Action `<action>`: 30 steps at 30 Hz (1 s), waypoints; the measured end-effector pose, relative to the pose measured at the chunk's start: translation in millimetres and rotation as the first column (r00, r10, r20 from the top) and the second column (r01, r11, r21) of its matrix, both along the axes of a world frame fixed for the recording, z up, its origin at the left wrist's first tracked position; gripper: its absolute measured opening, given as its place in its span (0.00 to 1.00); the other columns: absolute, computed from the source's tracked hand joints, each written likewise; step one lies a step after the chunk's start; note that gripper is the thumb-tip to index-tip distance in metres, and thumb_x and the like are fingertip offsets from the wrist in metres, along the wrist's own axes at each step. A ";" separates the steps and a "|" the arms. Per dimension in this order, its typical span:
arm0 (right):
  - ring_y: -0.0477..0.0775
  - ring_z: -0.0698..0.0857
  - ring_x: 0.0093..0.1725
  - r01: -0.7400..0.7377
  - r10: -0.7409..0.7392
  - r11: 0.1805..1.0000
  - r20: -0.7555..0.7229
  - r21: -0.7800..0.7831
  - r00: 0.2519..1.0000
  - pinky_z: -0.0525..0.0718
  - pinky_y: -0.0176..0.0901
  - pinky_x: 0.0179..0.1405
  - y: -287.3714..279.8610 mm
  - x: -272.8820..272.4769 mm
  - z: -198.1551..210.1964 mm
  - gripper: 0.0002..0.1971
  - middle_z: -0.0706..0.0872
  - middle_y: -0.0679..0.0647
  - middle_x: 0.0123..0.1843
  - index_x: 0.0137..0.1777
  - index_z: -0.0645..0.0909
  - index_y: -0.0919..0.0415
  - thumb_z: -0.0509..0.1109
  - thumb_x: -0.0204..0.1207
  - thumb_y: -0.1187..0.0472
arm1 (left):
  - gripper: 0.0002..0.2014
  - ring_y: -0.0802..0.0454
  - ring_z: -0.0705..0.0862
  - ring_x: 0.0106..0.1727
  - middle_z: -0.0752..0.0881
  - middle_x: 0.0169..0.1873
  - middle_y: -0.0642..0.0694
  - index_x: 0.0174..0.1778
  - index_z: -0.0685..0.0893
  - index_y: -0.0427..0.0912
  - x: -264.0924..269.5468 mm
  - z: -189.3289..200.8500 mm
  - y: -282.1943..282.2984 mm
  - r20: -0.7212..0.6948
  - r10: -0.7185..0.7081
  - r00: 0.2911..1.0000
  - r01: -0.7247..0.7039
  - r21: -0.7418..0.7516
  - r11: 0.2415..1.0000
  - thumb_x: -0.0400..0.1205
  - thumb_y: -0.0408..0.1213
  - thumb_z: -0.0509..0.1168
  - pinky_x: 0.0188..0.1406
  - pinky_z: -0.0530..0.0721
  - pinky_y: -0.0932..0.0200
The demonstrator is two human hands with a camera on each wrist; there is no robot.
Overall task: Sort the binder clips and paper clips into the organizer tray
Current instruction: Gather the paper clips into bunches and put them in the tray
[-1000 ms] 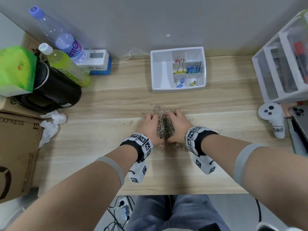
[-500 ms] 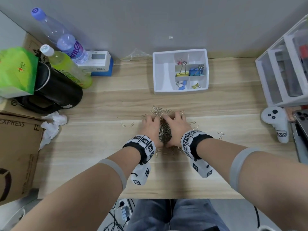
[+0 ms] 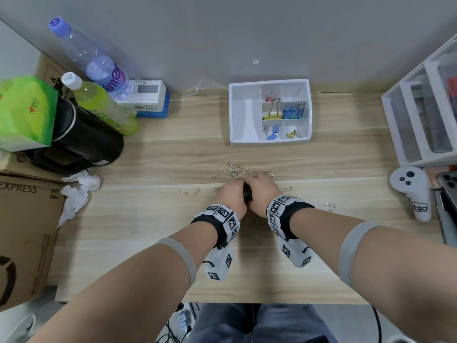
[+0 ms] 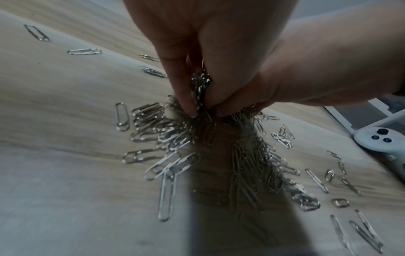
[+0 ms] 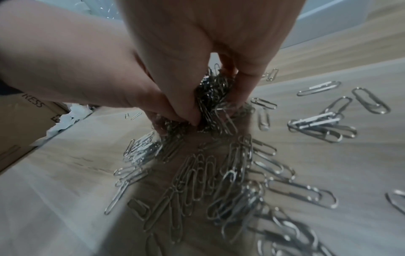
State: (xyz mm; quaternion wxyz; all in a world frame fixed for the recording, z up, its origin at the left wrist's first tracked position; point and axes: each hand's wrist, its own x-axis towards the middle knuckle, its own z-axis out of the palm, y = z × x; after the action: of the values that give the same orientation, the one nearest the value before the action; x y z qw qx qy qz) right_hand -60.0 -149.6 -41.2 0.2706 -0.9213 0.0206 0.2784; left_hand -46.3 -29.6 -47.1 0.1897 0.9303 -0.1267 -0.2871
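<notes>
Both my hands meet at the middle of the wooden table, pressed together round a bunch of silver paper clips [image 5: 213,90]. My left hand [image 3: 232,196] and right hand [image 3: 262,191] curl their fingers about the bunch [image 4: 200,86], fingertips down near the table. Many loose paper clips [image 3: 238,169] lie scattered around and under the hands. Beyond them stands the white organizer tray [image 3: 247,115]. Its small compartments hold binder clips, among them a yellow one [image 3: 272,116] and a blue one [image 3: 293,112]. Its large left compartment looks bare.
Two bottles [image 3: 99,68], a black kettle [image 3: 81,142], a cardboard box [image 3: 24,231] and crumpled tissue [image 3: 76,189] crowd the left. On the right are a white controller [image 3: 413,191], a drawer unit [image 3: 420,120] and a phone [image 3: 448,181].
My hands have drawn closer together over the bunch of paper clips, so less of it shows between them. They stay at the same spot on the table.
</notes>
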 end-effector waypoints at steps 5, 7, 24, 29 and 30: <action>0.62 0.85 0.57 0.027 -0.027 1.000 -0.019 0.016 0.999 0.83 0.49 0.56 -2.1 10.8 9.3 0.17 0.88 0.60 0.55 0.60 0.83 0.62 0.69 0.71 0.69 | 0.16 0.40 0.86 0.53 0.87 0.53 0.37 0.58 0.84 0.36 13.0 8.6 -8.1 -0.053 0.026 0.998 -0.024 0.052 0.998 0.75 0.25 0.61 0.51 0.86 0.49; 0.62 0.86 0.55 0.043 -0.042 0.999 -0.026 0.026 0.999 0.83 0.48 0.54 -1.9 13.0 12.2 0.16 0.88 0.60 0.54 0.59 0.84 0.62 0.69 0.71 0.69 | 0.16 0.41 0.86 0.54 0.88 0.52 0.37 0.58 0.84 0.37 17.5 11.5 -10.1 -0.076 0.027 0.997 -0.020 0.085 0.996 0.76 0.26 0.62 0.52 0.86 0.49; 0.61 0.88 0.48 0.122 -0.121 0.992 -0.045 0.038 0.992 0.87 0.52 0.51 2.4 16.8 20.9 0.11 0.90 0.60 0.45 0.49 0.88 0.64 0.69 0.69 0.71 | 0.07 0.42 0.86 0.52 0.87 0.49 0.38 0.49 0.84 0.35 25.7 27.4 -16.6 -0.138 0.062 0.988 -0.035 0.193 0.981 0.77 0.27 0.64 0.45 0.85 0.54; 0.62 0.88 0.51 0.144 -0.142 0.989 -0.056 0.028 0.988 0.86 0.53 0.55 4.7 18.2 25.2 0.13 0.91 0.62 0.48 0.52 0.89 0.65 0.69 0.69 0.70 | 0.08 0.42 0.87 0.52 0.88 0.49 0.38 0.50 0.84 0.35 27.6 32.7 -14.3 -0.150 0.084 0.985 -0.055 0.191 0.980 0.78 0.27 0.63 0.46 0.86 0.53; 0.62 0.87 0.51 0.145 -0.143 0.989 -0.059 0.030 0.988 0.86 0.52 0.55 5.4 19.1 26.3 0.13 0.91 0.62 0.48 0.52 0.88 0.65 0.70 0.69 0.70 | 0.08 0.41 0.87 0.52 0.88 0.49 0.38 0.50 0.85 0.35 27.8 33.6 -13.6 -0.148 0.088 0.985 -0.059 0.187 0.981 0.78 0.27 0.63 0.47 0.86 0.53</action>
State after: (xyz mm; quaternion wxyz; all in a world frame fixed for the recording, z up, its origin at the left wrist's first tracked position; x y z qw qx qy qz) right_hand -40.9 -144.2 -14.9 0.3048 -0.9044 0.0903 0.2845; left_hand -18.4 -43.3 -13.5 0.1237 0.9225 -0.0503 -0.3621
